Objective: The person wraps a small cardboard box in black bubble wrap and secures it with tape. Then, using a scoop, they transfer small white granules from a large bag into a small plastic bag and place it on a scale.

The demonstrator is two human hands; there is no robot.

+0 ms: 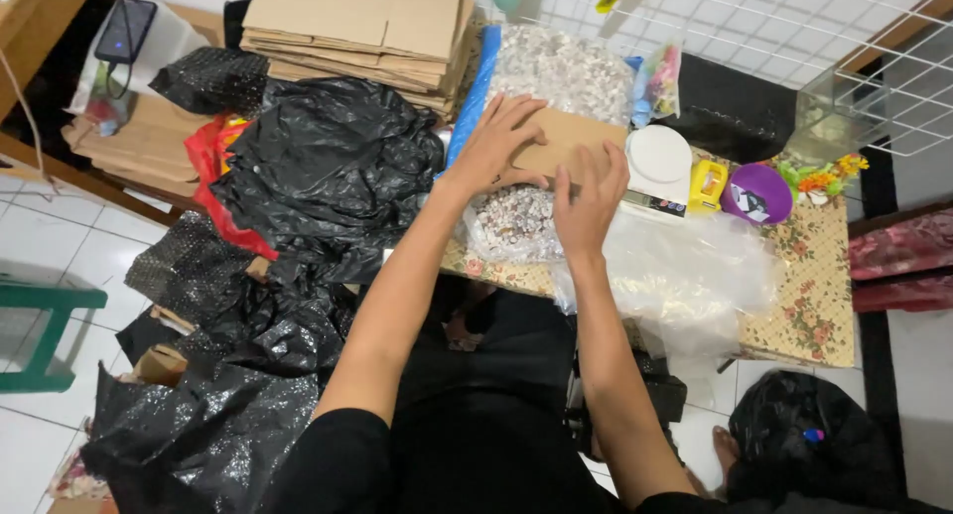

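A small flat piece of brown cardboard point(566, 142) lies at the middle of the low surface covered in a floral cloth point(814, 276), and everything here is placed from it. The left hand point(496, 142) rests flat on its left part, fingers spread and gripping nothing. The right hand point(588, 201) sits at its near edge, fingers curved down over the edge; whether they pinch the card cannot be told.

Under the near edge lies a clear plastic bag of small pale speckled pieces point(511, 221), partly covered by the right hand. Behind the cardboard sits a larger clear bag of the same pale pieces point(566, 67), with a blue strip point(475, 92) along its left side. Farther back and left stands a stack of flat brown cardboard sheets point(367, 28).

Right of the cardboard are a round white disc point(660, 155), a small yellow container point(708, 182) and a purple bowl point(756, 192). Near and right, crumpled clear plastic film point(685, 271) spills over the surface edge.

Left of it, heaped black plastic bags point(318, 167) hide most of a red bag point(213, 162). The surface's left end is buried beneath them, and the contents of the bags cannot be made out.
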